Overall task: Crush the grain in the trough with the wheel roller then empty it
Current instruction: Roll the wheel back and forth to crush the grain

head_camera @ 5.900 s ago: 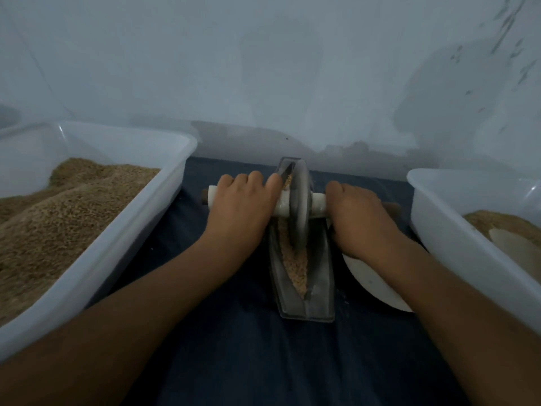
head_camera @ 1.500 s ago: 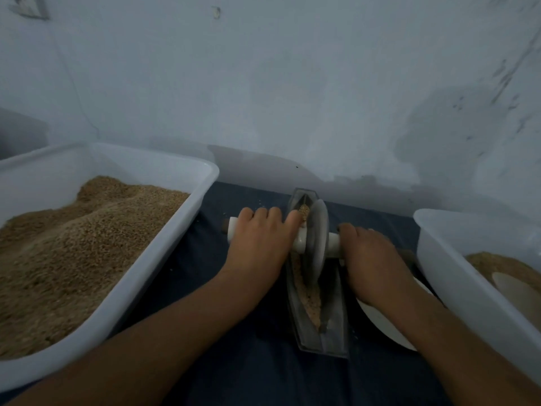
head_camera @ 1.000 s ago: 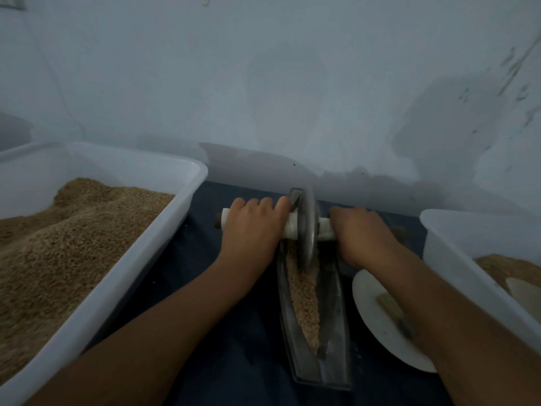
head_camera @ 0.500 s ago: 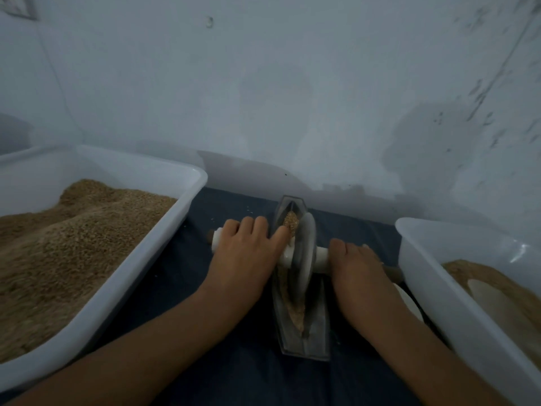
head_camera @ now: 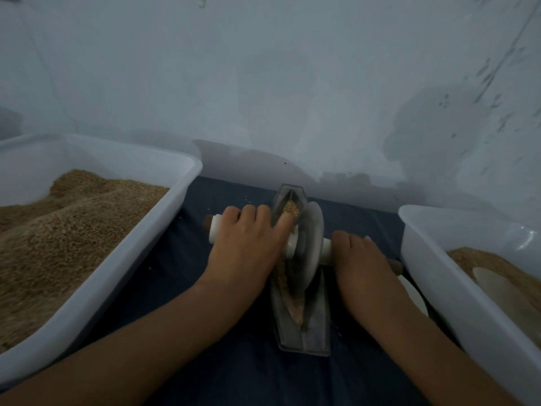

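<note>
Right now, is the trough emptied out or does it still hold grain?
Still holding grain. Tan grain lies in the trough on both sides of the wheel roller, and the trough sits flat on the cloth.

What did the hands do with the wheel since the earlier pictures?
Both hands, left hand and right hand, rolled the wheel roller back and forth along the trough; a second ago it was at the far end, now nearer the middle. The grip on the handles and both tubs stayed the same.

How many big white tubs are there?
2. One white plastic tub full of brown grain sits on the left; another white plastic tub sits on the right, partly cut off.
</note>
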`<state>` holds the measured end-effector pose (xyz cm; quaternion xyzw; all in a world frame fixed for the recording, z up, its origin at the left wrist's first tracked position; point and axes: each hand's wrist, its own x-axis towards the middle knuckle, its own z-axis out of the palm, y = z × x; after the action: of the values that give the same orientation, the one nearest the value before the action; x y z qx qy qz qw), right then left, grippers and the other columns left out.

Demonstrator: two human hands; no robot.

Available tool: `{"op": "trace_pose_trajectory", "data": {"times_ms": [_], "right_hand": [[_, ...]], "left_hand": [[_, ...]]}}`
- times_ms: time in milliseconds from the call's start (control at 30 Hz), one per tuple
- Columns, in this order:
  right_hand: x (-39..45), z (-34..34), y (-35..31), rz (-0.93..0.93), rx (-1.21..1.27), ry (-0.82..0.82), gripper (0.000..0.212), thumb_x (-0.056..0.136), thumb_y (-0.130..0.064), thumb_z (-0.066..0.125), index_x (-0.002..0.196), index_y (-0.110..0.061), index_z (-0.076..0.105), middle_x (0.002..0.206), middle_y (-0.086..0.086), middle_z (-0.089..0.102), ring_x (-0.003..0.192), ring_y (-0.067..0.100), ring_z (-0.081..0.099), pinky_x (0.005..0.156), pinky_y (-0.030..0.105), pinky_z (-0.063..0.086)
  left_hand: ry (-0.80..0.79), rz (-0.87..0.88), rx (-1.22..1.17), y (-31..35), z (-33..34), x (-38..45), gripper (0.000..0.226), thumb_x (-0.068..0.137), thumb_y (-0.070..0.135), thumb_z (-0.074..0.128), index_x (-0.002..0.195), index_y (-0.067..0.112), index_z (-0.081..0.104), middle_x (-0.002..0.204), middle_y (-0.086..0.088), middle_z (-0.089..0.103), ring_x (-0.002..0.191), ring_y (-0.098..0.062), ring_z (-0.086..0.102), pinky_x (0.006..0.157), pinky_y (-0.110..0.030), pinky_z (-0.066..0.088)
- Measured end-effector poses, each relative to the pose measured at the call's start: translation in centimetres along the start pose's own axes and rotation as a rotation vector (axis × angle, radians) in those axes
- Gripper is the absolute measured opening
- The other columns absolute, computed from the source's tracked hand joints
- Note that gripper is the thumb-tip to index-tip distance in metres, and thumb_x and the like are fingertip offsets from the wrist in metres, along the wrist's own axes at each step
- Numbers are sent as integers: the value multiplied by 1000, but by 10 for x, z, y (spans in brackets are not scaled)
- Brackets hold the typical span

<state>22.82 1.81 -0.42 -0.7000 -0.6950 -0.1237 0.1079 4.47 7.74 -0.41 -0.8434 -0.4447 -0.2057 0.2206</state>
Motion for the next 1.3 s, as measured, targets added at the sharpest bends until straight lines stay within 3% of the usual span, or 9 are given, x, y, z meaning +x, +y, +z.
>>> {"op": "trace_pose_trajectory", "data": {"times_ms": [100,233,500,700,800,867,1033,1167,1300], "right_hand": [[22,2,0,-21,-18,43,18,84,1,57,92,-12,48,92,10,62,84,31,59,94,40,39],[53,2,8,-28,-173,-54,23,88,-15,61,102,-16,44,106,3,62,94,23,60,69,31,30],[84,1,16,48,-135,-241,37,84,-25,71,114,-14,52,110,10,62,103,28,58,70,29,32],[61,5,13,2,-113,-106,31,87,-23,66,110,-16,47,106,5,62,95,26,60,67,31,31],[42,1,8,-38,-80,-52,27,87,-25,64,107,-18,48,106,3,61,93,24,59,71,32,33],[27,-3,4,-56,-71,-30,24,87,-23,62,105,-20,47,107,1,60,94,21,56,82,32,34],[-13,-14,-7,-18,-104,-42,27,94,-20,49,120,-19,43,119,0,51,110,20,49,112,35,25],[-29,-20,-13,9,-148,-81,32,98,-24,38,129,-21,34,128,-3,44,119,17,43,117,35,18],[-21,-16,-11,13,-90,-75,25,95,-19,41,120,-18,39,123,0,48,114,19,46,112,35,23]], "left_hand": [[-109,-14,2,-10,13,16,52,78,23,68,116,23,33,100,-2,54,89,-25,54,72,-37,30],[-126,-40,-5,-17,24,31,49,79,27,70,116,25,38,101,1,59,90,-23,59,72,-36,30],[-124,-12,13,-19,30,60,45,83,22,65,119,22,40,100,0,61,90,-26,61,73,-38,30],[-111,-4,22,-16,24,41,51,80,22,68,120,22,38,101,-2,58,90,-25,58,72,-37,31],[-144,11,-6,-14,13,25,65,76,25,72,126,23,31,108,-5,54,96,-26,54,80,-40,38],[-163,22,1,-10,3,12,70,74,24,72,126,23,25,111,-7,49,99,-27,51,84,-41,38],[-128,40,15,5,-19,-15,44,80,17,60,112,20,30,98,-8,33,86,-25,31,83,-42,33],[-82,60,18,8,-25,-22,41,72,9,41,109,20,28,97,-9,29,84,-25,24,79,-43,29],[-27,46,23,8,-18,-18,40,70,9,49,105,19,33,93,-9,36,80,-25,27,75,-42,33]]}}
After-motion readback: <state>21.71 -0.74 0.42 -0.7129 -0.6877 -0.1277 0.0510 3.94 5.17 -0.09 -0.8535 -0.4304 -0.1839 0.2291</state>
